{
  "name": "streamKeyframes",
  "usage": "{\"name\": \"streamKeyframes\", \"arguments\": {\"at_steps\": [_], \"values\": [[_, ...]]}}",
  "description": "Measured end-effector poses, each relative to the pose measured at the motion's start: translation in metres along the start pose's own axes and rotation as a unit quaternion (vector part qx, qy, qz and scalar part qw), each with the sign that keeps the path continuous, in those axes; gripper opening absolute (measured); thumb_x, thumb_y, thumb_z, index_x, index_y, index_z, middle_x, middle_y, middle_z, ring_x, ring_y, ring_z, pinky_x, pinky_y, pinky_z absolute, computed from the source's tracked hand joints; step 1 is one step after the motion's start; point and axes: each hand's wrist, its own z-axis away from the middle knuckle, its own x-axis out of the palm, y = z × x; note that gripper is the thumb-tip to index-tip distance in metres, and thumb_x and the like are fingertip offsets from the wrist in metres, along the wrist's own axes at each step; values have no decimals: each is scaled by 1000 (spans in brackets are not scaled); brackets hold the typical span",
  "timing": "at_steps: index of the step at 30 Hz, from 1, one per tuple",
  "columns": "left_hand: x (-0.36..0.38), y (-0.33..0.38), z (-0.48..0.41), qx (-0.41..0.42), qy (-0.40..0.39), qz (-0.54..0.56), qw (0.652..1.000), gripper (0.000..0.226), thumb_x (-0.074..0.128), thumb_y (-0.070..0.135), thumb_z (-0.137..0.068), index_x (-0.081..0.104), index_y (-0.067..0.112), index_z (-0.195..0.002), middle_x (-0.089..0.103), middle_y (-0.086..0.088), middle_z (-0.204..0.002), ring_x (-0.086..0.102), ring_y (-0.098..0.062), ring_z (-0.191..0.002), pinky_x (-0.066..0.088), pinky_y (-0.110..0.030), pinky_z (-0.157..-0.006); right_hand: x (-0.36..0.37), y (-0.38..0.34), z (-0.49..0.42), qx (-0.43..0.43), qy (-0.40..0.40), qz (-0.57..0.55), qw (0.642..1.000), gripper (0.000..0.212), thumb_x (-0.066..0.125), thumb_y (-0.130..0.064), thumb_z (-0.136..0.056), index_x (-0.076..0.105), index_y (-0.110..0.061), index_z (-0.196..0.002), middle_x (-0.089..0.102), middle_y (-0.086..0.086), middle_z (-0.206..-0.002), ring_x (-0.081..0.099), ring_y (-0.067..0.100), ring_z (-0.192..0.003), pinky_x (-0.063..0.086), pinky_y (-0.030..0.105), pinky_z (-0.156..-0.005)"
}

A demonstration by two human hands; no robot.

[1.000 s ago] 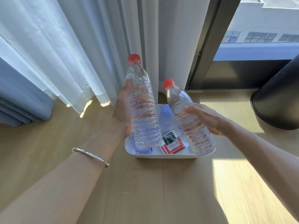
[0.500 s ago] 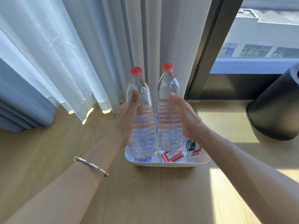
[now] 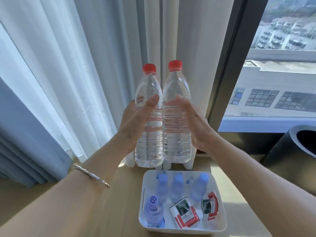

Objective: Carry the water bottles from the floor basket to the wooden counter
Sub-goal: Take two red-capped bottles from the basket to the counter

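I hold two clear water bottles with red caps upright and side by side, well above the floor. My left hand point(image 3: 136, 120) grips the left bottle point(image 3: 149, 127) and my right hand point(image 3: 196, 127) grips the right bottle point(image 3: 177, 124). Below them on the wooden floor stands the white basket point(image 3: 220, 218). Inside it are several smaller bottles with blue caps point(image 3: 176, 187) and two red and white labelled bottles lying flat point(image 3: 184, 214). The wooden counter is not in view.
White and blue curtains point(image 3: 68, 82) hang to the left and behind the bottles. A dark window frame point(image 3: 227, 65) rises at the right. A black round bin point(image 3: 294, 147) stands on the floor at the far right.
Both bottles have risen higher and now hang clear of the basket. The view has lifted, so the basket sits lower in the frame and its contents show.
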Motion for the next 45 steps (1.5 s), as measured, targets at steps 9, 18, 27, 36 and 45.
{"name": "streamKeyframes", "arguments": {"at_steps": [9, 18, 27, 36, 45], "values": [[-17, 152, -34, 71, -4, 7, 997, 51, 59, 58, -75, 63, 19, -108, 74, -8, -97, 73, -26, -86, 57, -49, -85, 17, -153, -41, -88, -17, 55, 994, 53, 43, -55, -82, 58, -17, -117, 72, 4, -102, 71, 15, -89, 56, 21, -63], [-48, 360, -68, 105, -8, -25, 994, 33, 62, 51, -76, 65, 25, -97, 75, -4, -91, 73, -22, -84, 58, -42, -80, 46, -346, -79, -112, 2, 8, 994, 44, 49, -55, -82, 65, -21, -104, 74, 2, -99, 71, 18, -91, 57, 30, -77], [-98, 500, -74, 55, 23, -40, 997, 67, 68, 62, -63, 60, 18, -113, 75, -5, -99, 72, -24, -90, 54, -52, -89, 101, -482, -90, -92, -8, -23, 995, 50, 58, -53, -82, 65, -9, -105, 72, 14, -100, 70, 30, -94, 51, 51, -91], [-99, 722, -82, 159, 0, -39, 986, 49, 62, 55, -75, 59, 23, -112, 74, -1, -98, 73, -17, -88, 57, -41, -83, 114, -715, -87, -171, 37, 34, 984, 55, 58, -53, -81, 64, -6, -108, 71, 14, -102, 70, 25, -95, 52, 45, -92], [-91, 829, 2, 183, 54, -77, 979, 55, 61, 56, -75, 59, 17, -115, 75, 2, -96, 73, -11, -85, 55, -24, -72, 126, -821, -19, -207, -40, 30, 977, 59, 62, -59, -72, 66, -9, -102, 71, 14, -99, 69, 32, -95, 49, 52, -95]]}}
